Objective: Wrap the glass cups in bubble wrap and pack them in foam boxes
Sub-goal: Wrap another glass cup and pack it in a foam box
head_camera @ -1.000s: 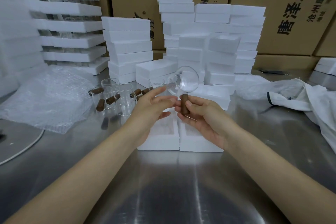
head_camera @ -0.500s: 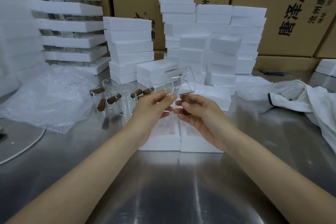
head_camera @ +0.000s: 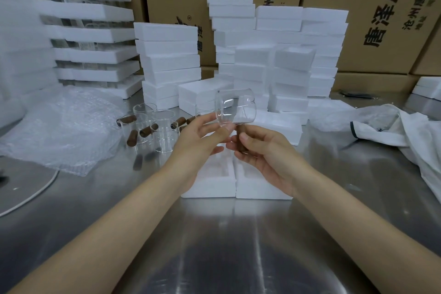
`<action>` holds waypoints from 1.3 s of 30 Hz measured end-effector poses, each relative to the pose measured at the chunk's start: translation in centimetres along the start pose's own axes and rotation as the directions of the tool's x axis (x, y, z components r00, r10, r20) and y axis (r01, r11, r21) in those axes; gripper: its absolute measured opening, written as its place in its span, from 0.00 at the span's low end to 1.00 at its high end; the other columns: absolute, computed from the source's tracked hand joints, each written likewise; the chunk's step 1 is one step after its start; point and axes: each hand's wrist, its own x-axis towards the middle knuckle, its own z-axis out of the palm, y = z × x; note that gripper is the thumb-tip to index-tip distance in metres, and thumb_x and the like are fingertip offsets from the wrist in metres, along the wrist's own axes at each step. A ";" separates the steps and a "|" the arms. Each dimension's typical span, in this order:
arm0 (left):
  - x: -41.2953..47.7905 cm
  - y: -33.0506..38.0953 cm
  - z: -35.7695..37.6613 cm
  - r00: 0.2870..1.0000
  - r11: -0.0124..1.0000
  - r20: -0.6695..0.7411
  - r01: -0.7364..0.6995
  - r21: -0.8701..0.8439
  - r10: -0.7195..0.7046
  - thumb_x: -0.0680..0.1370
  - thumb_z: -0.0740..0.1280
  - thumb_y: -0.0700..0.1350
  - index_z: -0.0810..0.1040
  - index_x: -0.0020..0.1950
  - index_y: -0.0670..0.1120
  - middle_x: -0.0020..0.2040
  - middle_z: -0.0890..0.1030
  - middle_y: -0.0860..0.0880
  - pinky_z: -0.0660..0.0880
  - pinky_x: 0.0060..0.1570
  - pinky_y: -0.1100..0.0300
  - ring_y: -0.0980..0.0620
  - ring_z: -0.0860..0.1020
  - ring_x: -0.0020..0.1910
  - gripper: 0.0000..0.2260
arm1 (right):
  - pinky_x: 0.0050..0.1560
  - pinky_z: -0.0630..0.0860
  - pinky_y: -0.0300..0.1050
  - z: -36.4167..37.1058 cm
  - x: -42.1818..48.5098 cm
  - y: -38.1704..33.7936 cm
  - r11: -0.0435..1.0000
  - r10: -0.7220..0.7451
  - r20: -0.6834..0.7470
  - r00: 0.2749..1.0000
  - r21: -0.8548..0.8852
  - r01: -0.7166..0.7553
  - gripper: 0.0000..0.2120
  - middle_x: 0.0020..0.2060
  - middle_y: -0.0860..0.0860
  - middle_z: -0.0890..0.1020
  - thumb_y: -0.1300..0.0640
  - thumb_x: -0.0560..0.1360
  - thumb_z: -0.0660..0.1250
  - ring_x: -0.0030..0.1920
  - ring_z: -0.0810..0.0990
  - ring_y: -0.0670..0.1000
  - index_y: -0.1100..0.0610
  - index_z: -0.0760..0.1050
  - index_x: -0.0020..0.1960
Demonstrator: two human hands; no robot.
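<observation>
In midair, cup (head_camera: 235, 107) now sideways.

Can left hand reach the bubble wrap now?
Probably yes once freed: left hand pinches the glass cup, right hand holds its handle. To its left the bubble wrap lies uncovered; standing cups block only the far route.

one head-worn view looks forward and down, close over the steel table (head_camera: 214, 246).
</observation>
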 end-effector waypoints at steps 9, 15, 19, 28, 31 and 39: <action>0.2 -0.3 -0.1 1.000 0.999 -0.009 -0.024 0.042 0.024 0.74 0.73 0.46 0.76 0.61 0.53 0.49 0.83 0.58 0.76 0.41 0.67 0.58 0.82 0.48 0.17 | 0.44 0.79 0.37 -0.1 0.0 0.1 1.000 -0.007 0.015 1.000 -0.020 0.007 0.10 0.46 0.55 0.85 0.65 0.81 0.58 0.48 0.84 0.51 0.61 0.78 0.57; 0.2 -0.5 -0.2 1.000 0.999 0.014 -0.010 0.031 0.010 0.75 0.71 0.42 0.76 0.62 0.48 0.52 0.84 0.53 0.75 0.38 0.70 0.59 0.82 0.43 0.16 | 0.43 0.79 0.36 0.1 0.1 0.1 0.998 0.003 0.079 0.997 -0.062 0.002 0.13 0.43 0.52 0.85 0.66 0.82 0.54 0.47 0.85 0.49 0.60 0.78 0.54; 0.3 -0.6 -0.3 0.999 1.000 0.033 -0.005 0.024 0.004 0.75 0.72 0.41 0.75 0.58 0.52 0.48 0.85 0.54 0.75 0.38 0.70 0.60 0.82 0.40 0.15 | 0.43 0.78 0.37 -0.1 0.0 0.0 0.999 0.018 0.108 0.994 -0.045 -0.014 0.14 0.41 0.51 0.84 0.65 0.82 0.53 0.45 0.84 0.48 0.60 0.78 0.52; 0.2 -0.6 -0.1 0.998 0.999 0.063 0.011 0.039 -0.013 0.75 0.70 0.39 0.78 0.60 0.45 0.41 0.85 0.52 0.75 0.36 0.69 0.60 0.81 0.36 0.13 | 0.46 0.78 0.38 -0.2 0.1 0.2 0.997 0.039 0.173 0.984 -0.078 -0.026 0.15 0.42 0.53 0.84 0.66 0.82 0.51 0.47 0.83 0.48 0.60 0.77 0.52; 0.2 -0.6 0.0 0.998 0.999 0.051 0.021 0.036 -0.023 0.75 0.70 0.39 0.77 0.60 0.43 0.41 0.85 0.52 0.74 0.35 0.70 0.60 0.80 0.35 0.14 | 0.46 0.78 0.38 -0.3 0.1 0.2 0.998 0.040 0.170 0.985 -0.061 -0.030 0.14 0.43 0.54 0.84 0.67 0.82 0.52 0.48 0.83 0.49 0.61 0.77 0.52; 0.1 -0.4 0.1 0.998 0.998 0.044 0.038 0.056 -0.040 0.76 0.70 0.39 0.78 0.56 0.43 0.40 0.85 0.53 0.75 0.36 0.70 0.60 0.80 0.35 0.10 | 0.46 0.78 0.38 0.0 0.0 0.1 0.998 0.046 0.150 0.988 -0.044 -0.040 0.12 0.48 0.58 0.83 0.67 0.81 0.56 0.51 0.83 0.52 0.62 0.78 0.55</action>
